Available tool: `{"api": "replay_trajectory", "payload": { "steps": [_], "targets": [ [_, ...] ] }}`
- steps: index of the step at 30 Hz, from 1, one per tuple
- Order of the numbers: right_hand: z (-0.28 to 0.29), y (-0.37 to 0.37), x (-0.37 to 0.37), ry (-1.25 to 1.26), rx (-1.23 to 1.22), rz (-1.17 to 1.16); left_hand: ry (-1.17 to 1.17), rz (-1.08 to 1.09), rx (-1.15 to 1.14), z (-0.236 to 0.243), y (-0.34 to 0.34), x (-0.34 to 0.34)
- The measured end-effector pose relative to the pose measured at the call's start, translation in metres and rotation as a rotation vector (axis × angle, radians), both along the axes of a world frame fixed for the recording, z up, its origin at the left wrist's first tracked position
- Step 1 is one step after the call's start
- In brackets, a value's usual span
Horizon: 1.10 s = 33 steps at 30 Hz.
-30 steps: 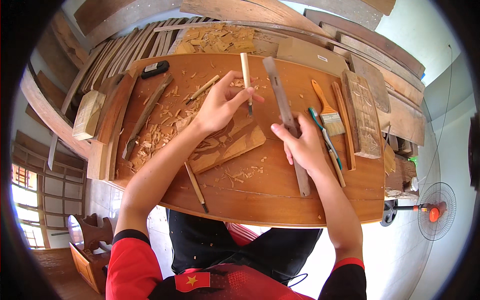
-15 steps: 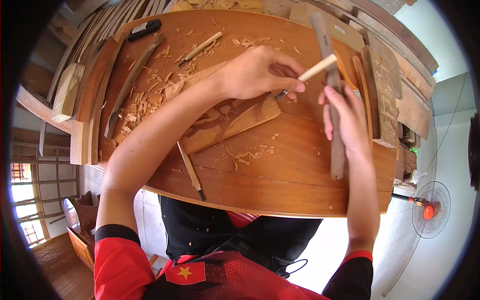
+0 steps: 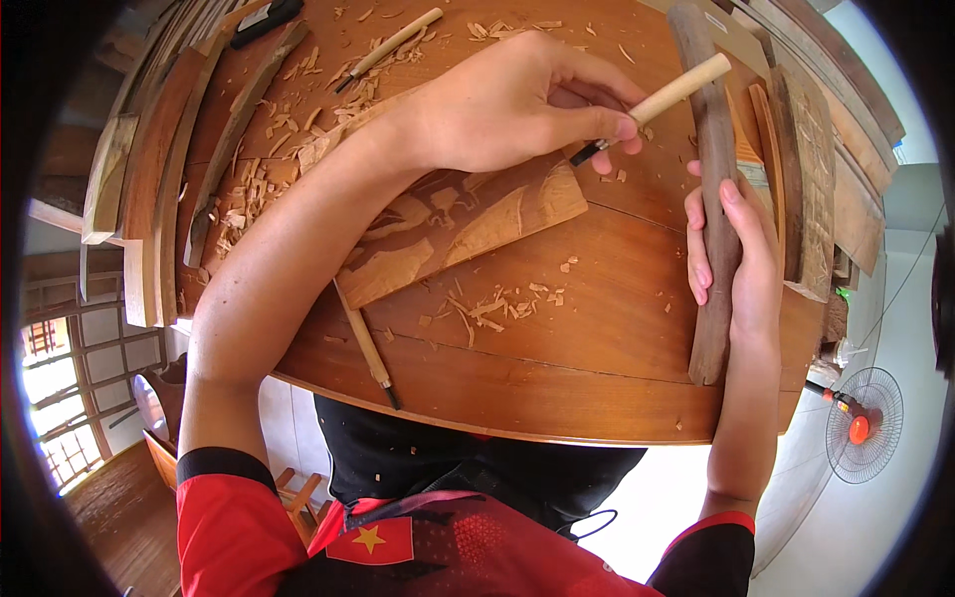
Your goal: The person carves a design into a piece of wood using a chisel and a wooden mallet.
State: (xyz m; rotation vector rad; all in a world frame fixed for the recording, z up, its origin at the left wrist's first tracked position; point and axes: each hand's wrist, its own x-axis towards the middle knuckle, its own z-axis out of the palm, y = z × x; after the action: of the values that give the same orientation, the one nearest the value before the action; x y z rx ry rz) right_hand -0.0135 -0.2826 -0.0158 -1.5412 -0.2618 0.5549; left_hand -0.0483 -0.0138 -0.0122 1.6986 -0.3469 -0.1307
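My left hand [image 3: 517, 104] pinches a carving chisel [image 3: 686, 88] with a pale round handle and a dark metal end pointing down-left. Beneath that hand and forearm lies a flat wooden board [image 3: 517, 214] with a carved relief, partly hidden by my arm. On the right, my right hand [image 3: 746, 239] is closed round a long, dark wooden bar [image 3: 714, 139], its thumb along the top. The chisel's handle end overlaps the bar in view; whether they touch I cannot tell. A second chisel [image 3: 365, 343] lies by the board's near corner, a third chisel [image 3: 398, 45] farther back.
Wood shavings [image 3: 497, 306] are scattered over the brown wooden table [image 3: 597, 328]. Planks [image 3: 159, 149] line its left side, beside a curved wood strip [image 3: 234, 139]. More boards [image 3: 811, 189] stand along the right. A black object [image 3: 267, 22] sits at the far left; a fan [image 3: 861, 428] stands beyond the right edge.
The dark bar, with my right hand on it, has shifted right and looks steadier. My left hand has turned the chisel slightly. The whole view has shifted a little.
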Motion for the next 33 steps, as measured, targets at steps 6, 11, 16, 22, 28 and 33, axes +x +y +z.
{"api": "replay_trajectory", "payload": {
  "steps": [6,11,16,22,28,33],
  "targets": [
    [0.002,0.002,-0.004,0.002,0.003,0.015,0.014,-0.013,0.029,0.0,0.001,0.002],
    [0.0,0.0,-0.002,0.031,0.032,0.013,0.087,0.029,-0.031,0.006,-0.002,0.001],
    [0.005,0.003,0.001,0.001,0.074,-0.059,-0.284,-0.049,0.192,0.011,0.009,0.0],
    [0.021,-0.01,0.005,-0.059,-0.024,-0.027,-0.099,-0.097,0.327,0.018,0.013,0.008],
    [0.029,-0.013,0.002,-0.084,-0.132,-0.057,-0.129,-0.092,0.342,0.03,0.011,-0.001],
    [0.029,-0.019,0.006,-0.07,-0.208,-0.058,-0.194,-0.11,0.387,0.031,0.008,-0.005]
  ]
}}
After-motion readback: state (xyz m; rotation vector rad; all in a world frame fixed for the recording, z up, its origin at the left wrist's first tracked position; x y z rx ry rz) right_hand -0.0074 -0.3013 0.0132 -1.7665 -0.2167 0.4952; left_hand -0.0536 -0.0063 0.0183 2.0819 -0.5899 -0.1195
